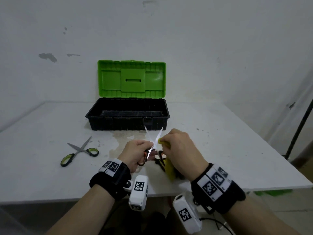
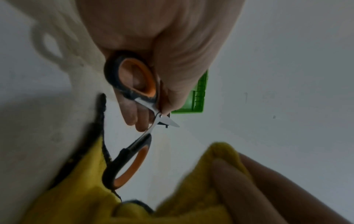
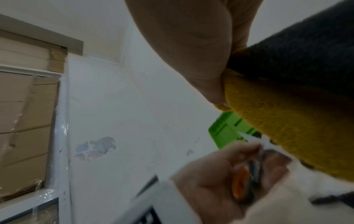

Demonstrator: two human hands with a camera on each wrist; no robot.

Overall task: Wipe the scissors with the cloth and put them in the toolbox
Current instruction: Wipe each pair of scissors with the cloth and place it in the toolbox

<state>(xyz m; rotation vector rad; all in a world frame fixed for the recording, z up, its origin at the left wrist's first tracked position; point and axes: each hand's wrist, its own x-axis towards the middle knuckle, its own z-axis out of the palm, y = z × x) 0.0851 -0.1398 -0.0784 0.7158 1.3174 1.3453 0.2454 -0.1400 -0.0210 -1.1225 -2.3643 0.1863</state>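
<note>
Gripping orange-handled scissors (image 1: 153,146), left hand (image 1: 135,154) | right hand (image 1: 181,146) pinching fuzzy yellow cloth (image 1: 169,165)

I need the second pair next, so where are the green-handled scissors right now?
In the head view, the green-handled scissors lie open on the table, at its left side, left of the left hand and in front of the toolbox.

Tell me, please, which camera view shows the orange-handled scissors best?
The left wrist view: the orange-handled scissors show both handle loops and the pivot up close, held in the left hand. The head view shows the spread blades, small. The right wrist view shows only a blurred handle and blade tip.
</note>
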